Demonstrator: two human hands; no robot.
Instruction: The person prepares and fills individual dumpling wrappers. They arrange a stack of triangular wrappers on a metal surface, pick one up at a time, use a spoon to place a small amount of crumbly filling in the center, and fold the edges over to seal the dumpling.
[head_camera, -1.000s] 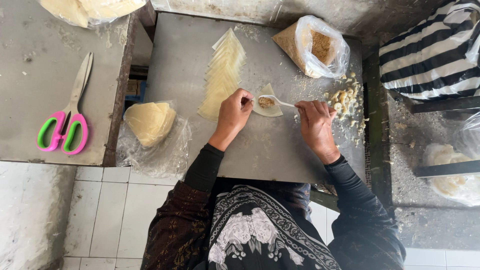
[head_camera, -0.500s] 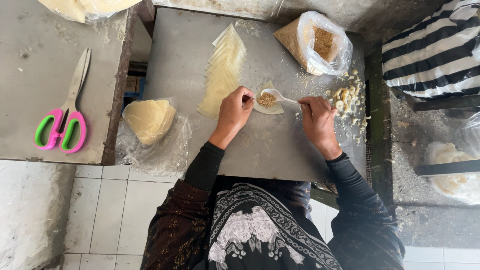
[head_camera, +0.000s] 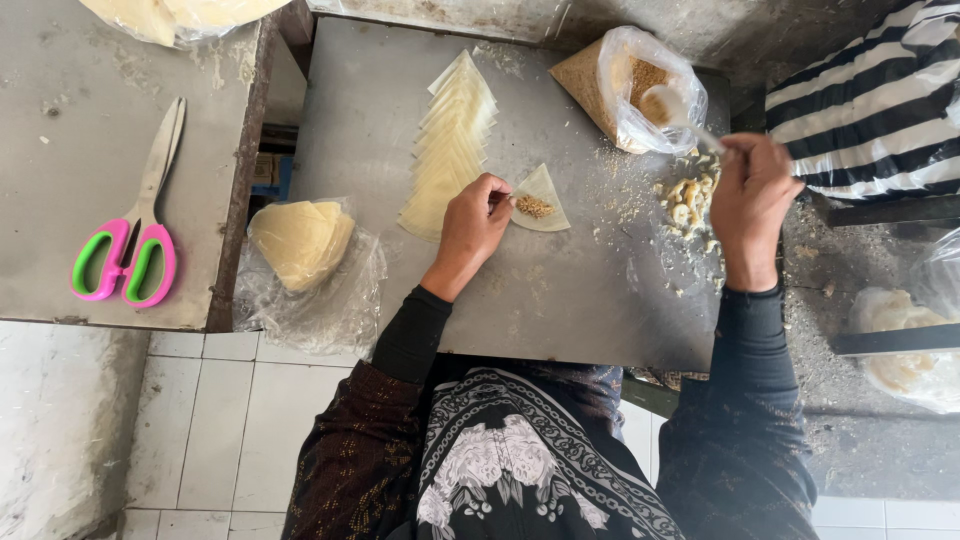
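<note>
A pastry wrapper was pinned flat while more filling was scooped from the bag.

One triangular pastry wrapper (head_camera: 541, 195) lay on the grey metal table (head_camera: 520, 300), already spotted with a small mound of crumbly filling (head_camera: 535, 207) but not yet folded; its left edge was pressed down by the fingertips of the left hand (head_camera: 472, 222), which was closed narrowly on that edge. To the far left of it a fanned stack of unused wrappers (head_camera: 452, 140) waited, so most of the batch appeared undone. The right hand (head_camera: 750, 195) was wrapped around the handle of a spoon (head_camera: 668, 103), its bowl dipped into the plastic bag of filling (head_camera: 630, 85), well apart from the wrapper. Small finished pieces (head_camera: 688, 195) were heaped beside that hand. Pink-and-green scissors (head_camera: 125, 245) were left on the left-hand table.
</note>
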